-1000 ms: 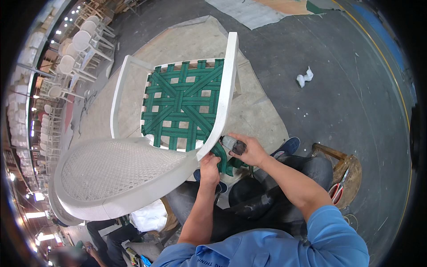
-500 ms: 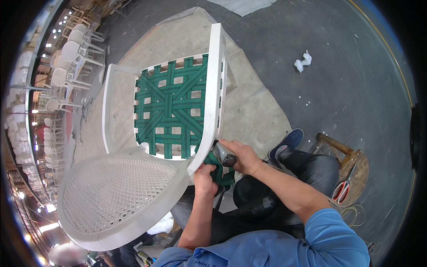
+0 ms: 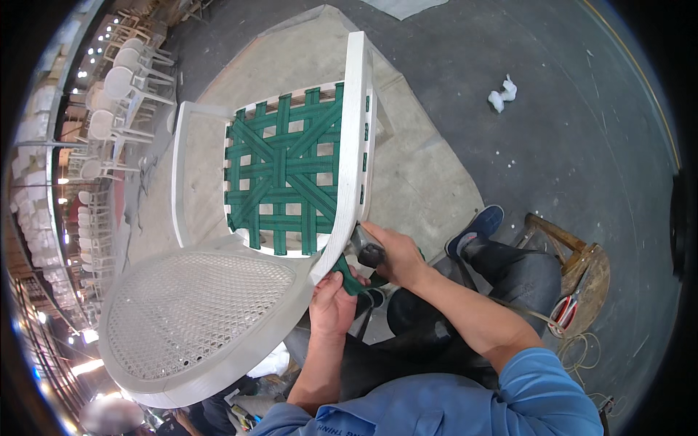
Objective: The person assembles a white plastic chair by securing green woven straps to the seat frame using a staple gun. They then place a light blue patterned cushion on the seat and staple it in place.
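A white-grey chair frame (image 3: 356,131) lies tipped before me, its oval woven back (image 3: 196,312) toward the lower left. Green webbing (image 3: 280,163) criss-crosses its seat opening. At the frame's near corner, my left hand (image 3: 333,301) pinches the loose end of a green webbing strap (image 3: 350,280). Just to the right, my right hand (image 3: 396,254) is wrapped round a grey and black staple gun (image 3: 369,251). Its front end lies against or close to the chair's side rail; the frame hides the exact contact.
A round wooden stool (image 3: 592,291) with red-handled scissors (image 3: 563,314) stands at the right, a thin air hose (image 3: 578,352) coiled beside it. My legs are under the work. Rows of white chairs (image 3: 120,83) line the left. White scraps (image 3: 503,94) lie on the floor.
My left hand has shifted slightly down, its fingers turned more upward on the strap. The staple gun has moved slightly up along the rail. The whole view has shifted a little.
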